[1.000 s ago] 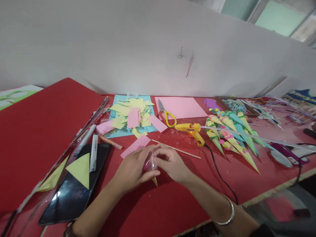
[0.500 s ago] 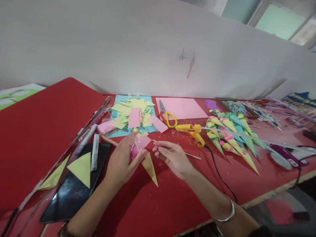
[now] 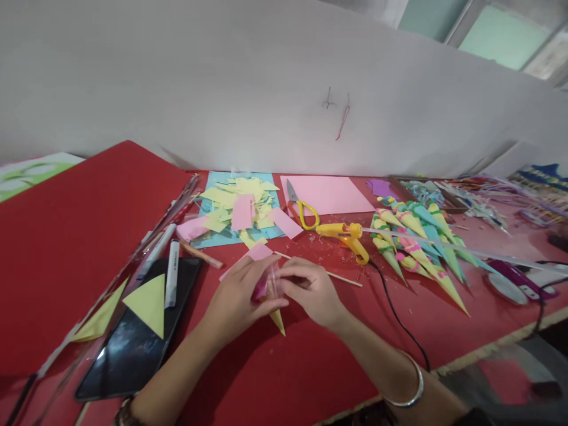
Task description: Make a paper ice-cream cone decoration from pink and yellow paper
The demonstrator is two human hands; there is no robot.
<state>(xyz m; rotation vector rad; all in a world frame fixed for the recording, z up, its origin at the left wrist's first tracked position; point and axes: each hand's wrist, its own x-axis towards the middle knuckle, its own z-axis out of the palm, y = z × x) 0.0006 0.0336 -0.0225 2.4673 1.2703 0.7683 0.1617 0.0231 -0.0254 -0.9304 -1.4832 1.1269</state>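
Note:
My left hand (image 3: 235,302) is closed around a small clear plastic bag (image 3: 268,285) with something pink in it. My right hand (image 3: 313,293) touches the bag's right side, its fingers pinched together; what they hold, if anything, is hidden. The tip of a yellow paper cone (image 3: 278,322) shows below my left hand. Just behind the hands lie a pink paper piece (image 3: 260,252) and a thin wooden stick (image 3: 345,278).
A yellow glue gun (image 3: 348,236), yellow-handled scissors (image 3: 306,216) and paper scraps (image 3: 244,192) lie behind the hands. Decorated cones (image 3: 417,236) are piled at right. A dark tablet (image 3: 128,355), a marker (image 3: 172,273) and a yellow triangle (image 3: 149,303) are at left.
My left hand has moved right and slightly down with the bag, covering more of the yellow cone. My right fingers have come against the bag.

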